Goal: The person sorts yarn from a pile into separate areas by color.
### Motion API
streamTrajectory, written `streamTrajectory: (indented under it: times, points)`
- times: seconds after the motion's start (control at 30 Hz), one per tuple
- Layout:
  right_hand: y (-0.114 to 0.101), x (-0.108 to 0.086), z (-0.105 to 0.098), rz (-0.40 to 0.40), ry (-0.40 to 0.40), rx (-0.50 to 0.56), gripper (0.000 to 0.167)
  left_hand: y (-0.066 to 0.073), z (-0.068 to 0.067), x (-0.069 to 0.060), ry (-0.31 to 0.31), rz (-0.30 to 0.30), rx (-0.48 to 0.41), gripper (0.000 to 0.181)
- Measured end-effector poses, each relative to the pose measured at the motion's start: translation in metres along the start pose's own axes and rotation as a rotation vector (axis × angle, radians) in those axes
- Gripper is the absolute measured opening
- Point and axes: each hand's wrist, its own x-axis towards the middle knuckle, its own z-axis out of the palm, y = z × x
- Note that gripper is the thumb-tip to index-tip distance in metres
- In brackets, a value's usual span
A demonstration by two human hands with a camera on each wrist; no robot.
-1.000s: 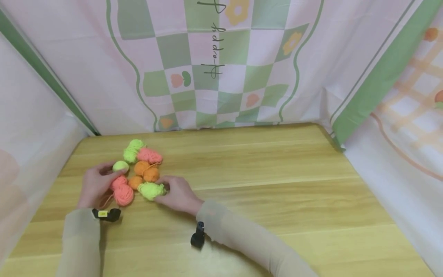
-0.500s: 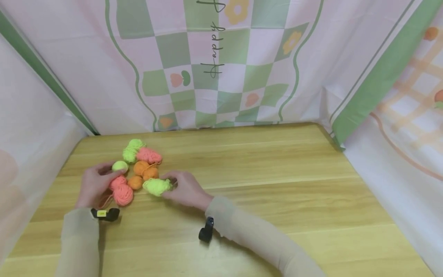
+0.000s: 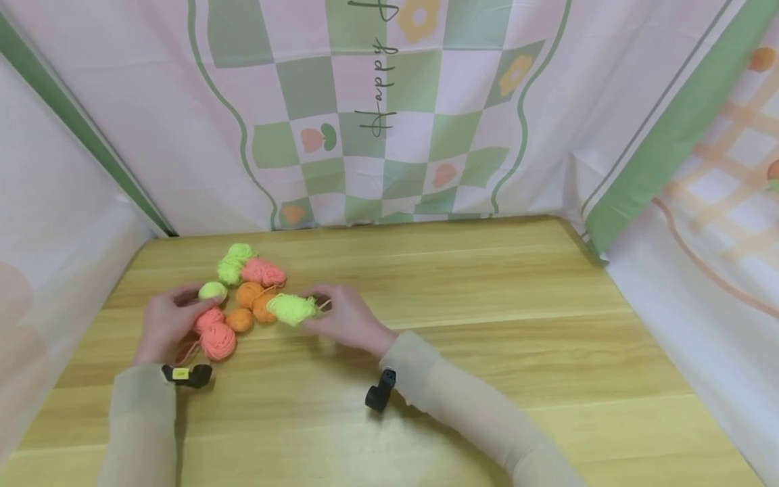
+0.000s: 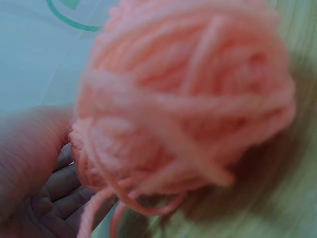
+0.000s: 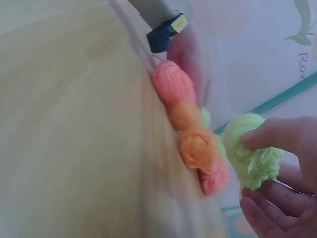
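Observation:
My left hand (image 3: 167,323) rests at the left of a cluster of yarn balls, thumb and fingers around a pale yellow-green yarn ball (image 3: 212,291). Just below the thumb lie pink yarn balls (image 3: 217,340); one pink ball (image 4: 193,104) fills much of the left wrist view and hides part of that hand. Between thumb and fingers, my right hand (image 3: 348,321) pinches another yellow-green yarn ball (image 5: 250,151). In the head view this ball overlaps the right side of the orange yarn balls (image 3: 248,295); the right wrist view shows it apart from them.
Behind the orange balls, a bright green yarn ball (image 3: 234,265) and a pink yarn ball (image 3: 264,272) touch each other. A loose strand trails by the left hand. The wooden table (image 3: 487,325) is bounded by hanging printed cloth (image 3: 414,135) at the back and sides.
My right hand has moved right and away from me, carrying the yellow-green yarn ball from beside the front orange ball to the right orange one. The left hand stays in place.

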Motion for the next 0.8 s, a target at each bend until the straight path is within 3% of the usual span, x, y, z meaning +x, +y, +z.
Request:
streamTrajectory:
  times: [0.3, 0.8]
  points:
    - [0.007, -0.001, -0.031, -0.039, 0.053, 0.107, 0.045, -0.001, -0.001, 0.001, -0.011, 0.002, 0.005, 0.084]
    - [0.005, -0.003, -0.092, -0.036, 0.282, 0.144, 0.044, 0.000, -0.001, -0.001, -0.009, 0.019, 0.012, 0.083]
